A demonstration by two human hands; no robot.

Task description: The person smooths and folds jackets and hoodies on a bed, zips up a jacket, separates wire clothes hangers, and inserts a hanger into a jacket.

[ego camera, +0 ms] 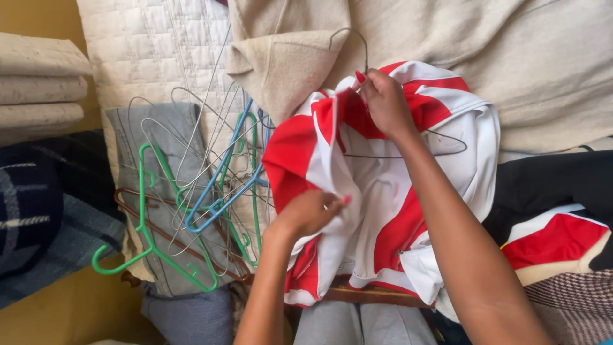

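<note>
A red-and-white garment (pixel 383 191) is held over the lap, a wire hanger (pixel 440 145) partly threaded inside it, its hook poking out at the neck. The collar is pinched shut by the right hand (pixel 385 102); a fold lower down is gripped by the closed left hand (pixel 308 214). The cloth could be snagged on the wire, judging by the bunching (one hanger shoulder is exposed). Just beside it, a tangled heap of hangers (pixel 204 191) lies on a quilted cover (pixel 147 45).
</note>
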